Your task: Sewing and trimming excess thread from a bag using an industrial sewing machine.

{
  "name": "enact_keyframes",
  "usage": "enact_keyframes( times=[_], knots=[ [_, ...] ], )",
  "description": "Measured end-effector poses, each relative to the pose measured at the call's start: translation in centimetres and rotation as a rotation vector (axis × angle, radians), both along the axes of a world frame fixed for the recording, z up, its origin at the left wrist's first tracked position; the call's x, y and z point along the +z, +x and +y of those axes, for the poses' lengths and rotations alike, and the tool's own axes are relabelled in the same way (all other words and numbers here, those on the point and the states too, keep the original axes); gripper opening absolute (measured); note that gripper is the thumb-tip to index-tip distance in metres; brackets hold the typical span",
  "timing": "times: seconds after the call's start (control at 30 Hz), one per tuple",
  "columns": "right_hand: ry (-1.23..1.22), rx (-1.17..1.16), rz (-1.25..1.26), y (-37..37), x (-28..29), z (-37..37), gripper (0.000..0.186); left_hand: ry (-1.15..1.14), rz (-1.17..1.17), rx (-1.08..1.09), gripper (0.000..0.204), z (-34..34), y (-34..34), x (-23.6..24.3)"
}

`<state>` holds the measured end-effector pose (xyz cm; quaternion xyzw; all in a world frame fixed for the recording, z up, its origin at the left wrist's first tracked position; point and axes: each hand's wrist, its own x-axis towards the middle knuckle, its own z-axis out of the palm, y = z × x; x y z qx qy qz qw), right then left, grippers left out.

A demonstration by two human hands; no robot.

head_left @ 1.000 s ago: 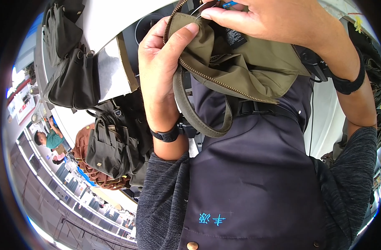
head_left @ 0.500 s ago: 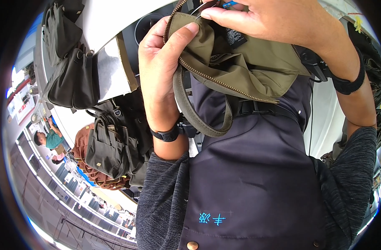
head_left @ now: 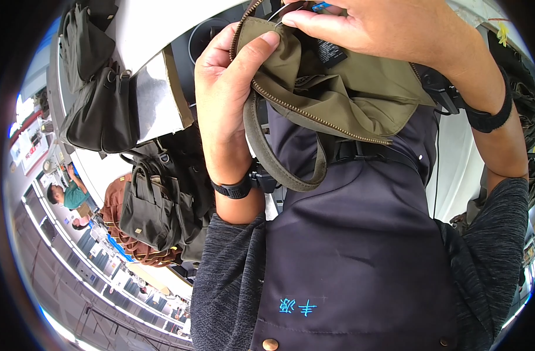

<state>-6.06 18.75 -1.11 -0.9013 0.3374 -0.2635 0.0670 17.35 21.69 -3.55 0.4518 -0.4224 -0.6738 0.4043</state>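
Observation:
An olive-green fabric bag (head_left: 367, 105) hangs unzipped in front of my apron, its lining and a black label (head_left: 330, 54) showing. My left hand (head_left: 226, 76) grips the bag's edge by the brass zipper, thumb pressed on the lining. A loop handle (head_left: 291, 178) dangles below that hand. Above the same spot, my right hand (head_left: 384, 26) is closed on what look like small thread snips with a blue part (head_left: 321, 6). Their thin metal tips are close to my left thumb. The top of the frame cuts off part of the right fingers and the tool.
Dark bags (head_left: 103, 111) stand on the white table at the left, beside a board (head_left: 162, 96). Nearer lie a dark handbag (head_left: 153, 210) and a reddish-brown pile (head_left: 116, 202). More dark bags are at the far right. A person in green (head_left: 74, 196) works in the distance.

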Motion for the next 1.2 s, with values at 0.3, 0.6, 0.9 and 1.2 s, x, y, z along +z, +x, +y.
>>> enact_keyframes(
  times=[0.3, 0.6, 0.9, 1.2],
  knots=[
    [-0.026, -0.021, 0.086, 0.2, 0.7, 0.1, 0.021, 0.006, -0.045, 0.011, 0.02, 0.0, -0.3, 0.3],
    [-0.098, 0.025, 0.215, 0.3, 1.9, 0.1, 0.017, -0.02, -0.055, -0.029, 0.023, -0.3, -0.1, -0.3],
    [-0.046, 0.125, 0.28, 0.4, 3.1, -0.6, 0.018, -0.044, -0.137, -0.051, 0.02, -0.1, -0.4, -0.1],
    [0.481, 0.153, -0.192, -1.3, -0.8, -1.7, 0.022, 0.019, -0.09, -0.122, 0.021, -0.7, 0.1, -0.8]
  ],
)
